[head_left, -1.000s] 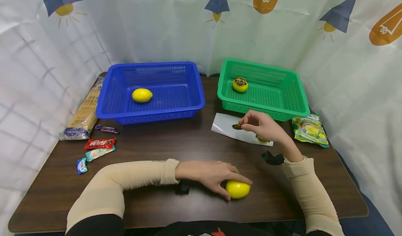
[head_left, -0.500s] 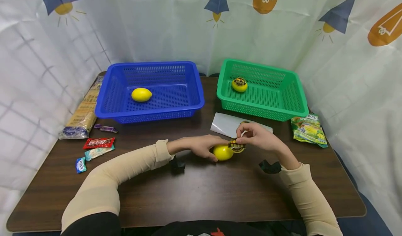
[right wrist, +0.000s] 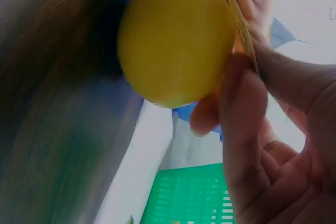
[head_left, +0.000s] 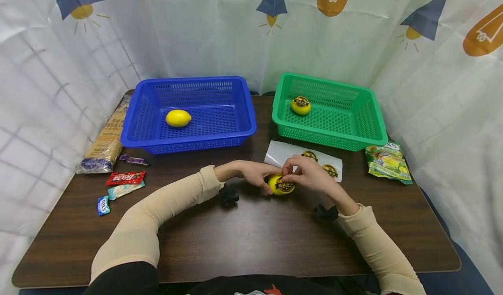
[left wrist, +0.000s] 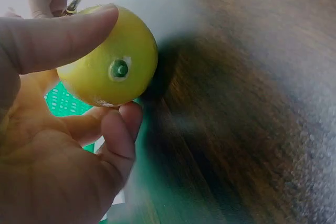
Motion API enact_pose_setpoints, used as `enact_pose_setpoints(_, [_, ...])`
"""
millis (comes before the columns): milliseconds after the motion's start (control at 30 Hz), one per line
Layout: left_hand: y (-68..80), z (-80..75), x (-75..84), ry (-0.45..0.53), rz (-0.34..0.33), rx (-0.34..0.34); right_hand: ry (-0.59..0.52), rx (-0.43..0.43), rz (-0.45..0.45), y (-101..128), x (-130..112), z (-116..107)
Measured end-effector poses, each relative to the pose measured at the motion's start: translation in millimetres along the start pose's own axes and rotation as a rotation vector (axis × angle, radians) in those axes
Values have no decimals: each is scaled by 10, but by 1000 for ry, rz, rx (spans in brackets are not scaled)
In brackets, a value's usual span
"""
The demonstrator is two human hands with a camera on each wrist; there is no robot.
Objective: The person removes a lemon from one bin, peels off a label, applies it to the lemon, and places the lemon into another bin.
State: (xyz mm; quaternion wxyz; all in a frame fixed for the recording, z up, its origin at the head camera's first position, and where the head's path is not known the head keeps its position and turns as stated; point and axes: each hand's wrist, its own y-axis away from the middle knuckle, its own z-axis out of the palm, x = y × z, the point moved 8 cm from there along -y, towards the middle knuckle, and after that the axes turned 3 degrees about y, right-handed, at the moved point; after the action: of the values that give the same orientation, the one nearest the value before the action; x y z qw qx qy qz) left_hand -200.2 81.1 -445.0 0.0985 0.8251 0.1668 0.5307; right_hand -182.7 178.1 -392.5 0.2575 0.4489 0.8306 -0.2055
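At frame centre, the left hand [head_left: 251,173] grasps a yellow lemon [head_left: 280,185] just above the brown table [head_left: 243,238], thumb and fingers curled round it. The right hand [head_left: 308,175] pinches a round sticker [head_left: 285,184] against the lemon's front. A sticker sheet [head_left: 304,159] lies just behind the hands, below the green basket [head_left: 373,129] in the upper right.

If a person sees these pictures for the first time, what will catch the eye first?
First, the two hands meeting at the table's middle: the left hand holds a yellow lemon while the right hand presses a dark round sticker onto it. Behind them stand a blue basket and a green basket, each holding one lemon.
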Motion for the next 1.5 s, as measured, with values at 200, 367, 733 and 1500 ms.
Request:
enact_pose_setpoints(200, [50,-62,-12,47,9,28,92,64,13,-13,10,-27])
enact_pose_setpoints(367, [100,7,-60,205,13,39,56,41,87,41,89,46])
enact_pose_setpoints(733, [94,48,-149,352,-47,186,-258,-104,268,109,319,262])
enact_pose_setpoints(1500, [72,-103,-172,233,-46,315,-277,-200,316,-15,439,276])
